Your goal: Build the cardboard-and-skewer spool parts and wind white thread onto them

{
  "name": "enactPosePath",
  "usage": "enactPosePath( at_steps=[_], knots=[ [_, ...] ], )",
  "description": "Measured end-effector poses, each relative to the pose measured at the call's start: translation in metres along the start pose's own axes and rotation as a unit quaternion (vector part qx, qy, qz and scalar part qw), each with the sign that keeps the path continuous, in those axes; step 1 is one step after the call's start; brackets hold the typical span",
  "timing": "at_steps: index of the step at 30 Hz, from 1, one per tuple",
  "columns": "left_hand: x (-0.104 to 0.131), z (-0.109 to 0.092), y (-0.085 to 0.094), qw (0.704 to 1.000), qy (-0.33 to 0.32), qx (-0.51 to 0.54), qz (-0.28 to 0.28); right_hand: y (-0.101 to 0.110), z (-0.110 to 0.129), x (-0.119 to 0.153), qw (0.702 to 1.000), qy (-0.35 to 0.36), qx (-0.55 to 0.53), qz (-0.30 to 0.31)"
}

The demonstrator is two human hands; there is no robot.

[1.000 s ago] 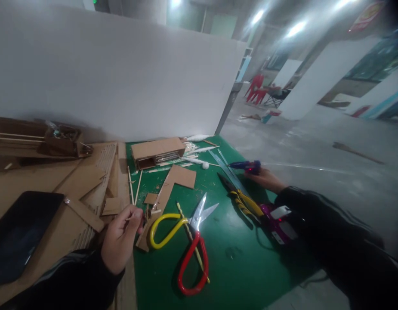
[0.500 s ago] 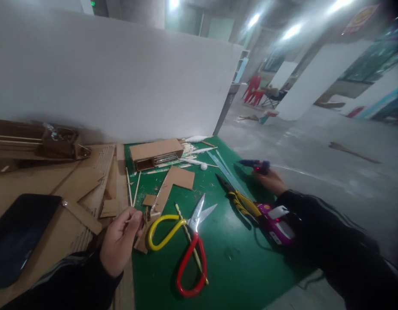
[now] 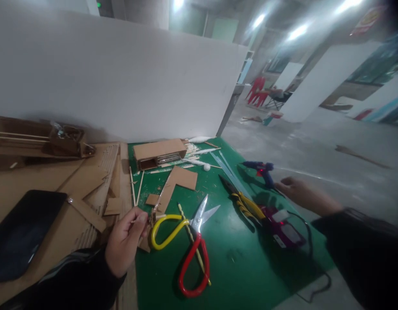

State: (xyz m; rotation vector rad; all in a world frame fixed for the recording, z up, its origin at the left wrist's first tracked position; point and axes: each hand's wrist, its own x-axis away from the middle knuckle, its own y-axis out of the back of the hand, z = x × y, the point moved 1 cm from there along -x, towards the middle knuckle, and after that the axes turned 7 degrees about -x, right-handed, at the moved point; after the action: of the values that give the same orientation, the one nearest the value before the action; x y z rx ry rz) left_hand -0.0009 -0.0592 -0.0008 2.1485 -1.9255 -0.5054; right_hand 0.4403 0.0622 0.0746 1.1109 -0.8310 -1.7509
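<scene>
My left hand (image 3: 126, 241) is closed, thumb against curled fingers, on a small cardboard piece (image 3: 152, 218) that is mostly hidden. Just right of it lie open scissors (image 3: 196, 224) with one yellow and one red handle, on top of a thin twisted yellow stick (image 3: 189, 234). A blue glue gun (image 3: 262, 170) rests at the right edge of the green tabletop (image 3: 231, 275). My right hand (image 3: 297, 193) is just beside its handle and holds nothing, its fingers loosely bent. An L-shaped cardboard piece (image 3: 182, 178) lies behind the scissors.
Yellow-handled pliers (image 3: 247, 204) and a purple device (image 3: 284, 228) with a black cord lie at the right. A cardboard box (image 3: 160, 153) and white-wrapped sticks sit at the back. At the left are a black phone (image 3: 27, 234) and cardboard sheets. A white partition (image 3: 121, 77) stands behind.
My right hand has let go of the glue gun and drawn back to the right. The glue gun stays at the table edge. My left hand keeps its grip.
</scene>
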Motion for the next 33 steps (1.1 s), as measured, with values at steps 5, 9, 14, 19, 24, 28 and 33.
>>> enactPosePath(
  at_steps=[5, 9, 14, 19, 24, 28, 33],
  knots=[
    [0.008, -0.008, -0.005, 0.999, 0.012, 0.04, 0.018, 0.014, 0.076, 0.087, 0.973, 0.153, -0.115, 0.127],
    [0.01, -0.006, -0.006, 0.998, 0.024, 0.042, 0.046, -0.012, 0.169, 0.145, 0.886, 0.27, -0.285, 0.248],
    [0.007, -0.004, -0.005, 0.998, 0.025, 0.038, 0.044, -0.057, 0.218, 0.158, 0.843, 0.217, -0.395, 0.294],
    [0.008, -0.003, -0.007, 0.998, 0.026, 0.034, 0.054, -0.076, 0.22, 0.157, 0.806, 0.177, -0.468, 0.315],
    [0.009, -0.003, -0.007, 0.997, 0.023, 0.035, 0.072, -0.079, 0.221, 0.16, 0.796, 0.171, -0.484, 0.321],
    [0.01, -0.004, -0.007, 0.996, 0.003, 0.031, 0.089, -0.083, 0.22, 0.161, 0.802, 0.174, -0.479, 0.313],
    [0.012, -0.003, -0.007, 0.994, -0.015, 0.025, 0.109, -0.087, 0.219, 0.162, 0.797, 0.188, -0.482, 0.311]
  ],
)
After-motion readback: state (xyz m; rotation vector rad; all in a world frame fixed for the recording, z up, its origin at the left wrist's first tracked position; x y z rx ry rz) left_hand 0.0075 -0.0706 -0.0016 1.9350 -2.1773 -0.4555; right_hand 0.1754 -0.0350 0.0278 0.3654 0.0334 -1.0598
